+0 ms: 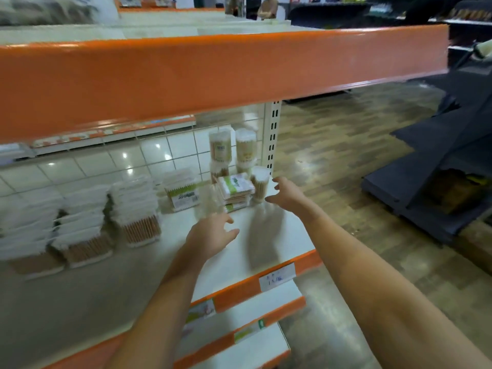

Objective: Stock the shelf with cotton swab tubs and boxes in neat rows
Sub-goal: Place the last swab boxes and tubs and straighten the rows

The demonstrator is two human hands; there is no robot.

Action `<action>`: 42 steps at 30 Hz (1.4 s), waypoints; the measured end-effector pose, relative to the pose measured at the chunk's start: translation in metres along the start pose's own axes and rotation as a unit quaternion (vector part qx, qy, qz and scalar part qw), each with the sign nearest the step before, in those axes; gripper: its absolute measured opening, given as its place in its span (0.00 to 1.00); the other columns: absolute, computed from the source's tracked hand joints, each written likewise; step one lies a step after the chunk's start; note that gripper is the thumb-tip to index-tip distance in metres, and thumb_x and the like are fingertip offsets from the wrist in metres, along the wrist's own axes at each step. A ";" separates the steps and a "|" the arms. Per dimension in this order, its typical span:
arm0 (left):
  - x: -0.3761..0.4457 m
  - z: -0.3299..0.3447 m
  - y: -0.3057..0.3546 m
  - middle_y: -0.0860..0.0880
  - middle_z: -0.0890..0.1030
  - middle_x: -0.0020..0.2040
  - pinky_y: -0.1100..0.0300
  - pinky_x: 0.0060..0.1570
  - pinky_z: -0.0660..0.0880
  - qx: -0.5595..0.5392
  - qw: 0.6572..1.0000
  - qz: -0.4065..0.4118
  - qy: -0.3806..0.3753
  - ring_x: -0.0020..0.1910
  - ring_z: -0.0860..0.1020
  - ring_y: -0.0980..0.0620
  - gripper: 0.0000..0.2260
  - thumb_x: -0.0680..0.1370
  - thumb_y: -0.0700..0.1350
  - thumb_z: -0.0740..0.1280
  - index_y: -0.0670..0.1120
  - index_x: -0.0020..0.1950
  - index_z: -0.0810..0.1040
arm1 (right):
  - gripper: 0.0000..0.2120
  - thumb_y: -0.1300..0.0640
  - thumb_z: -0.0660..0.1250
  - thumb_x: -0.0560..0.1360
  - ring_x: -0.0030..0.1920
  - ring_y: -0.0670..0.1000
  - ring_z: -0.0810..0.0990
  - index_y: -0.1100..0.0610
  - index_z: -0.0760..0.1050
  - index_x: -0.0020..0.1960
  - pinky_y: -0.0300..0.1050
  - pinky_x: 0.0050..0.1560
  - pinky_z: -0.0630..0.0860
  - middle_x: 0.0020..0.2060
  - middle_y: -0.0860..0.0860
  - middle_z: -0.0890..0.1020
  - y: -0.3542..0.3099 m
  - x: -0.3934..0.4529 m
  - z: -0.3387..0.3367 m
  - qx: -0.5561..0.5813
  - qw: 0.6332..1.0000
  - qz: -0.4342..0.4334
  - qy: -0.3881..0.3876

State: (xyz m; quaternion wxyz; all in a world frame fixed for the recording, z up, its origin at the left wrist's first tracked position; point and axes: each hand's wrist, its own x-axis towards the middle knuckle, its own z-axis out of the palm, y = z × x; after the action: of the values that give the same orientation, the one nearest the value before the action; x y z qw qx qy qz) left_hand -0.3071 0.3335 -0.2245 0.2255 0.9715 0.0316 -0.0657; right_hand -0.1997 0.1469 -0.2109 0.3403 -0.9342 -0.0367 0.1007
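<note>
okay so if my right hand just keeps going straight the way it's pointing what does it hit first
Most likely the short round tub of swabs standing at the right end of the shelf. The right hand, fingers spread, reaches toward it, with the stack of flat boxes just left. Blur makes depth uncertain.

A shop aisle.
Orange-edged shelf point(266, 235) with price labels point(277, 276), stacked cotton swab boxes point(135, 209) at nine o'clock, more shelving at twelve.
</note>
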 end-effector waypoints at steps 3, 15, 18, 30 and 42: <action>-0.010 0.006 0.003 0.51 0.75 0.65 0.58 0.59 0.69 -0.026 0.999 -0.012 0.031 0.60 0.75 0.51 0.17 0.77 0.54 0.65 0.51 0.64 0.75 | 0.37 0.62 0.72 0.72 0.64 0.55 0.71 0.61 0.56 0.74 0.41 0.51 0.69 0.67 0.58 0.69 -0.002 0.010 0.000 0.120 0.993 0.004 -0.009; -0.052 0.013 -0.004 0.50 0.76 0.61 0.64 0.52 0.68 -0.065 0.992 -0.066 0.088 0.58 0.75 0.53 0.15 0.78 0.52 0.64 0.49 0.63 0.76 | 0.28 0.66 0.71 0.68 0.53 0.52 0.75 0.59 0.65 0.65 0.51 0.54 0.78 0.55 0.55 0.75 0.007 0.031 0.026 0.253 0.967 -0.028 -0.031; -0.053 0.013 -0.003 0.50 0.76 0.62 0.64 0.52 0.67 -0.083 0.990 -0.080 0.079 0.61 0.74 0.54 0.15 0.78 0.52 0.63 0.49 0.63 0.76 | 0.26 0.66 0.71 0.68 0.51 0.53 0.76 0.59 0.65 0.62 0.53 0.55 0.77 0.52 0.55 0.75 0.010 0.025 0.023 0.256 0.966 -0.023 -0.029; -0.061 0.022 0.032 0.53 0.72 0.66 0.61 0.60 0.67 -0.108 0.989 -0.071 0.064 0.65 0.70 0.54 0.17 0.79 0.53 0.63 0.53 0.68 0.70 | 0.23 0.56 0.72 0.72 0.52 0.51 0.74 0.60 0.64 0.60 0.43 0.47 0.73 0.49 0.50 0.74 0.010 -0.056 0.000 0.237 0.968 -0.076 -0.033; -0.094 0.045 0.058 0.52 0.75 0.56 0.66 0.50 0.68 -0.319 0.935 -0.092 0.125 0.54 0.75 0.55 0.24 0.74 0.44 0.71 0.49 0.66 0.66 | 0.23 0.46 0.72 0.70 0.50 0.52 0.76 0.53 0.62 0.54 0.43 0.41 0.71 0.50 0.50 0.76 -0.016 -0.140 0.027 0.143 0.974 -0.169 -0.043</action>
State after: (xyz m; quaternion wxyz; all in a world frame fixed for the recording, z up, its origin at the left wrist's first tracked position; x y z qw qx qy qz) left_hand -0.4001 0.2589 -0.2257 0.5106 0.8417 0.1684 0.0490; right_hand -0.3426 0.1566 -0.1983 0.4803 -0.8511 -0.1936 0.0860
